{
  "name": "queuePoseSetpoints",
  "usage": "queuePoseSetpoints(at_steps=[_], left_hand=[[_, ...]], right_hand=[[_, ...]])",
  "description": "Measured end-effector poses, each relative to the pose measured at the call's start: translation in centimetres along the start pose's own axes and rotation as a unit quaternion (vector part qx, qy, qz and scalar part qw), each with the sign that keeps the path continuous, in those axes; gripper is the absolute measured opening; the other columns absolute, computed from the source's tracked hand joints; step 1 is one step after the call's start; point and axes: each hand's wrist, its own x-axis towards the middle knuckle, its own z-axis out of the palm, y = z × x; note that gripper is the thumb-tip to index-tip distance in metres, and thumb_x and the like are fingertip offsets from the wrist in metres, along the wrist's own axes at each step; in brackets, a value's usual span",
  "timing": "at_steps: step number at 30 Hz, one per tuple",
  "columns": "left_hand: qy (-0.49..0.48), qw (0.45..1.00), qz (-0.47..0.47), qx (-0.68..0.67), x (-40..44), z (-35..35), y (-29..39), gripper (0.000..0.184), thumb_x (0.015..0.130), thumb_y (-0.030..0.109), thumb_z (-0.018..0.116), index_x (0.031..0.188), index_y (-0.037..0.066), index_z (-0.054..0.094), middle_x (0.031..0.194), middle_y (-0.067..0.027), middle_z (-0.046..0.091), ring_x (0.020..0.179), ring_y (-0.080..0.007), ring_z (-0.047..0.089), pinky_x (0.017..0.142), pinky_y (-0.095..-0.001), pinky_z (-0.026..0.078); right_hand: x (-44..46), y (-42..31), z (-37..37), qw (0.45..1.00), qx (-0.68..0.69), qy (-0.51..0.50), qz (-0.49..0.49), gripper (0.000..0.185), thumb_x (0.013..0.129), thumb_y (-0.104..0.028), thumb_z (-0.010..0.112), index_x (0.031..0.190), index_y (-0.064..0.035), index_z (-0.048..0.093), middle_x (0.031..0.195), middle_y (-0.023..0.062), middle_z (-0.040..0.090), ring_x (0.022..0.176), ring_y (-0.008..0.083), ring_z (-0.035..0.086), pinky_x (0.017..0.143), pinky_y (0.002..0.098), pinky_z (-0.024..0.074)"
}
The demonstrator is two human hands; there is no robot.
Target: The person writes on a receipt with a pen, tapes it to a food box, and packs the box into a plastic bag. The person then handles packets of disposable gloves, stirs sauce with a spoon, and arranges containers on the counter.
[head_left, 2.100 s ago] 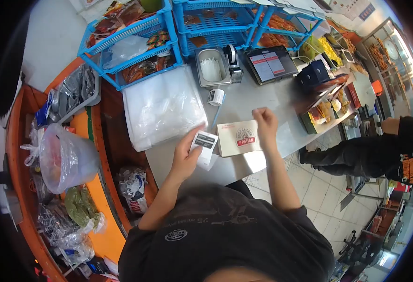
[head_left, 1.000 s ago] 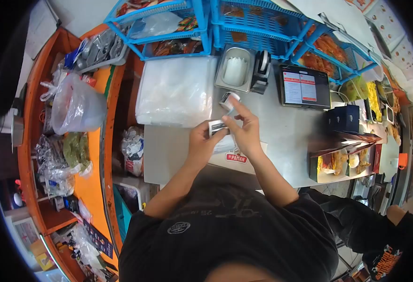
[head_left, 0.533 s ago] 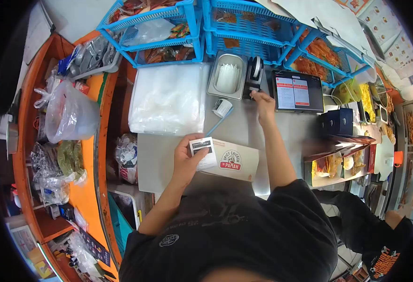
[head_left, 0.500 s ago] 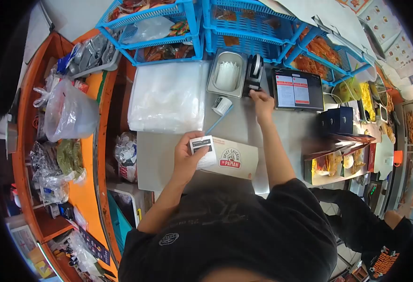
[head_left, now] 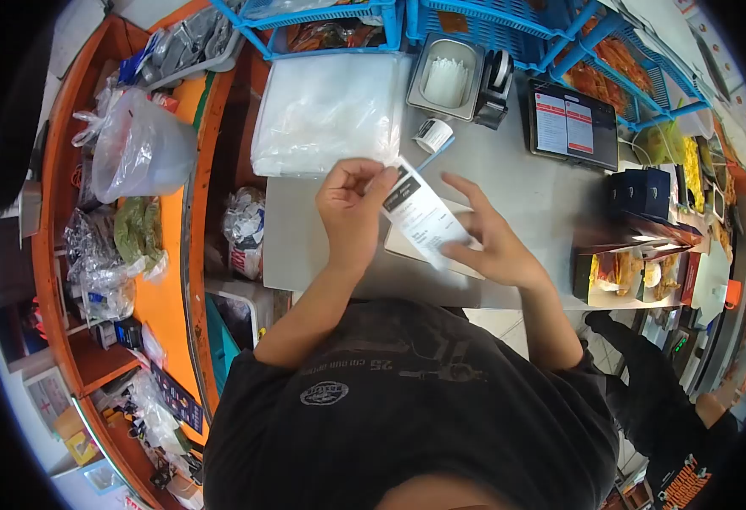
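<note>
A printed paper slip (head_left: 426,219) hangs slanted over the counter, its upper end pinched in my left hand (head_left: 353,204). By the slip's lower end, my right hand (head_left: 500,242) has its fingers spread and its thumb close to the paper; whether it touches is unclear. Beneath the slip and partly hidden by it lies a pale printed box (head_left: 400,244). A small label roll (head_left: 432,134) with a blue strip sits behind the hands. Left of the roll is a stack of clear plastic bags (head_left: 330,110).
A metal container (head_left: 446,78), a tape dispenser (head_left: 496,83) and a tablet (head_left: 573,125) stand along the counter (head_left: 509,187). Blue racks (head_left: 483,25) are behind. At right are open food boxes (head_left: 632,276) and a person in dark clothes (head_left: 662,387).
My left hand has raised the slip, which now hangs at full length. My right hand has come back from the tape dispenser to the slip, with fingers spread. The camera view has shifted.
</note>
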Motion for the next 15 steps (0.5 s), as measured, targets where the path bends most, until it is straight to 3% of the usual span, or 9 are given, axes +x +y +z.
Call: queuePoseSetpoints(at_steps=[2,5,9,11,15], left_hand=[[0.022,0.997,-0.069,0.030,-0.3,-2.3,-3.1,0.010,0.084,0.007,0.067,0.089,0.001,0.061,0.079,-0.0013,0.061,0.075,-0.0064,0.055,0.067,-0.0206,0.043],[0.078,0.978,-0.188,0.036,-1.9,-4.4,-9.0,0.012,0.086,0.012,0.065,0.087,0.000,0.061,0.079,-0.0011,0.061,0.073,-0.0059,0.054,0.066,-0.0207,0.042],[0.056,0.978,-0.202,-0.019,-2.0,-4.6,-12.1,0.014,0.088,0.015,0.063,0.087,0.001,0.061,0.078,-0.0007,0.059,0.073,-0.0062,0.053,0.066,-0.0212,0.042],[0.032,0.982,-0.188,-0.011,-1.6,-4.6,-12.5,0.014,0.088,0.014,0.063,0.088,0.001,0.061,0.078,-0.0004,0.059,0.074,-0.0062,0.052,0.066,-0.0214,0.042],[0.043,0.981,-0.166,0.090,-1.3,-4.9,-13.8,0.012,0.086,0.013,0.063,0.090,0.002,0.060,0.086,-0.0032,0.060,0.073,-0.0084,0.055,0.065,-0.0226,0.043]], right_hand=[[-2.0,1.4,-2.3,0.994,-0.018,-0.008,0.109,0.079,0.080,0.000,0.062,0.145,-0.0091,0.017,0.101,0.0150,0.066,0.098,0.0167,0.058,0.088,0.0300,0.0422],[-3.6,5.9,-4.5,0.972,-0.129,0.085,0.177,0.081,0.078,0.001,0.063,0.144,-0.0087,0.017,0.100,0.0175,0.066,0.093,0.0169,0.060,0.084,0.0299,0.0443],[-4.2,7.9,-5.6,0.955,-0.198,0.161,0.152,0.083,0.076,-0.005,0.066,0.143,-0.0068,0.017,0.097,0.0271,0.064,0.090,0.0263,0.064,0.078,0.0342,0.0474],[-4.3,8.3,-5.5,0.962,-0.113,0.184,0.165,0.084,0.076,-0.006,0.067,0.143,-0.0067,0.017,0.097,0.0282,0.064,0.088,0.0273,0.064,0.079,0.0338,0.0468],[-4.2,10.7,-5.8,0.961,-0.123,0.196,0.150,0.087,0.075,-0.001,0.067,0.145,-0.0074,0.015,0.093,0.0187,0.066,0.086,0.0167,0.061,0.074,0.0283,0.0469]])
